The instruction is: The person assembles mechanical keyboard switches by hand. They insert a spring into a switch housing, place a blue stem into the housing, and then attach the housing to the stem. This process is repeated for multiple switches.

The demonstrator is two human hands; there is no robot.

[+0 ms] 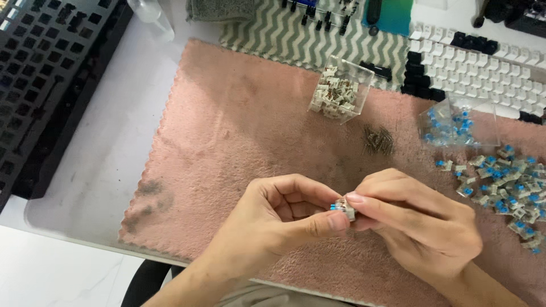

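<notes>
My left hand [278, 219] and my right hand [421, 219] meet over the pink cloth [227, 148], pinching one small keyboard switch [343, 208] with a clear housing and a blue stem between their fingertips. The left thumb presses on the switch from below, and the right thumb and forefinger grip it from the right. A loose heap of blue-stemmed switches [506, 187] lies on the cloth just right of my right hand.
A clear box of white and brown switch parts [336, 91] and a clear box of blue stems [455, 125] stand farther back. Small metal springs [378, 139] lie between them. White and black keycaps [483, 68] fill the back right; a dark keyboard [45, 74] lies at the left.
</notes>
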